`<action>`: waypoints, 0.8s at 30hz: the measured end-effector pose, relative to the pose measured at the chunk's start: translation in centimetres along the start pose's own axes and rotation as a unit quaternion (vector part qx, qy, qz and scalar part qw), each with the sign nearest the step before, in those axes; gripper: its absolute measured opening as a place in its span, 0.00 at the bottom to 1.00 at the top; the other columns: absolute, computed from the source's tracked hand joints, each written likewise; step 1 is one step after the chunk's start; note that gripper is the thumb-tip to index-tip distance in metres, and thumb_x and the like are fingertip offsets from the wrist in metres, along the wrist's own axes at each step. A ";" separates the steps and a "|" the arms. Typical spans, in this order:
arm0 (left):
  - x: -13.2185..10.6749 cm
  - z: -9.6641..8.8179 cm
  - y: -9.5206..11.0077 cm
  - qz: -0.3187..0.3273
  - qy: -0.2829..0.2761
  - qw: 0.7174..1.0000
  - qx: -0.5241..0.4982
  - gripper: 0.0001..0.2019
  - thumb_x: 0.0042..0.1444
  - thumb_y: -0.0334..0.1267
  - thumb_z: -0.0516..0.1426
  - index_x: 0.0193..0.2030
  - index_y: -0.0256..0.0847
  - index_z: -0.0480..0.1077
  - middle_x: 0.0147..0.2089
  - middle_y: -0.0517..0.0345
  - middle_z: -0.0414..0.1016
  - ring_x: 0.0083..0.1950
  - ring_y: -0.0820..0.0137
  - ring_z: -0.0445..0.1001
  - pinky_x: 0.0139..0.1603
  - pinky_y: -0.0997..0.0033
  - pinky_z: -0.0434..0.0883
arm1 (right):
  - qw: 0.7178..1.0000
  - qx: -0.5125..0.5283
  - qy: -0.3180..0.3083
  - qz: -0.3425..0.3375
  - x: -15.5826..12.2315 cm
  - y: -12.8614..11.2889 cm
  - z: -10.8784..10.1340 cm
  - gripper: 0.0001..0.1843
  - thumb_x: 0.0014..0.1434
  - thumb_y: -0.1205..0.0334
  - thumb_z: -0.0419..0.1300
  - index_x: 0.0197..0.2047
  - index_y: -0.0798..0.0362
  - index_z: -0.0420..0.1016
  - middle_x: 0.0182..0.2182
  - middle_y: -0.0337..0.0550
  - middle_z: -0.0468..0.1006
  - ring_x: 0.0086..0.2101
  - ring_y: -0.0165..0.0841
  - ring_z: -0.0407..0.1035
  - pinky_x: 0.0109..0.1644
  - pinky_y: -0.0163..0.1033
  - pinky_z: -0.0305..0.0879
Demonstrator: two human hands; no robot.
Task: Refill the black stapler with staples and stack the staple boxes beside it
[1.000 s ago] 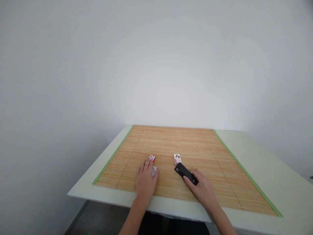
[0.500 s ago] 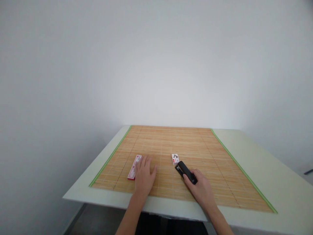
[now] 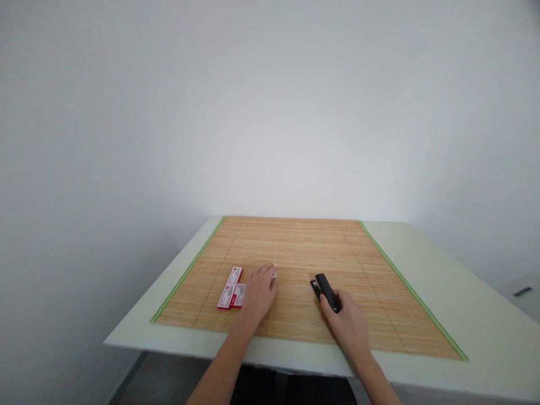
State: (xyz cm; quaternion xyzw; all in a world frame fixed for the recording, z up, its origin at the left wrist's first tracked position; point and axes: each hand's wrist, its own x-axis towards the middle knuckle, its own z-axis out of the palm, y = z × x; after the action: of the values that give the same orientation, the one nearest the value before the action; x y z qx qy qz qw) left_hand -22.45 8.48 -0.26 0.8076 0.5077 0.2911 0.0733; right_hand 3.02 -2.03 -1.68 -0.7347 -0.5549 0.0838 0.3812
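Risk of small white box (image 3: 274, 275) slipping from left hand (image 3: 258, 293) fingertip pinch; right hand (image 3: 348, 324) closed round black stapler (image 3: 327, 290), liable to twist on bamboo mat (image 3: 295, 247)

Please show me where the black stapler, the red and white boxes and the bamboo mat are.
black stapler (image 3: 327, 288), head view, on its top.
red and white boxes (image 3: 230, 287), head view, on the lid.
bamboo mat (image 3: 295, 242), head view, on bare slats.

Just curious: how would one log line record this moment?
left hand: on small box | right hand: holds black stapler | red-white boxes: on bamboo mat
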 end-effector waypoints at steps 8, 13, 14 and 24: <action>-2.6 -5.1 -5.7 -0.055 0.016 0.998 0.012 0.17 0.67 0.39 0.53 0.59 0.47 0.73 0.62 0.53 0.76 0.65 0.59 0.71 0.70 0.52 0.62 | 0.999 0.011 -0.035 -0.033 0.2 -1.6 -0.1 0.22 0.64 0.42 0.56 0.47 0.48 0.80 0.37 0.48 0.83 0.36 0.44 0.76 0.39 0.44 0.66; -4.3 -5.9 -7.3 -0.095 0.067 0.993 -0.038 0.18 0.69 0.46 0.51 0.59 0.46 0.73 0.64 0.53 0.74 0.66 0.59 0.70 0.71 0.53 0.63 | 0.984 0.072 -0.140 -0.079 -0.4 -2.9 0.1 0.16 0.58 0.50 0.64 0.46 0.49 0.78 0.39 0.46 0.82 0.36 0.40 0.75 0.40 0.41 0.68; -4.6 -5.9 -7.7 -0.117 0.081 0.988 -0.051 0.19 0.70 0.48 0.50 0.60 0.45 0.72 0.64 0.52 0.75 0.65 0.59 0.71 0.71 0.53 0.64 | 0.979 0.078 -0.166 -0.095 -0.6 -3.1 0.2 0.14 0.57 0.54 0.64 0.45 0.49 0.77 0.38 0.44 0.81 0.36 0.39 0.74 0.39 0.40 0.68; -5.8 -4.1 -9.2 -0.208 0.105 0.968 -0.098 0.24 0.74 0.49 0.43 0.69 0.44 0.66 0.70 0.51 0.69 0.71 0.61 0.66 0.75 0.52 0.57 | 0.964 -0.008 -0.223 -0.144 -2.2 -11.4 5.8 0.19 0.60 0.57 0.64 0.54 0.45 0.77 0.40 0.42 0.82 0.38 0.39 0.76 0.41 0.39 0.66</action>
State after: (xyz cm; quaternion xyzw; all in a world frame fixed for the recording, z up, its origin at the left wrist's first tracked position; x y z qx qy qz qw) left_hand -33.64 7.14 -3.03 0.6382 0.6383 0.4010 0.1566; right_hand -9.56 -0.15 1.06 -0.6124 -0.7269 0.1854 0.2496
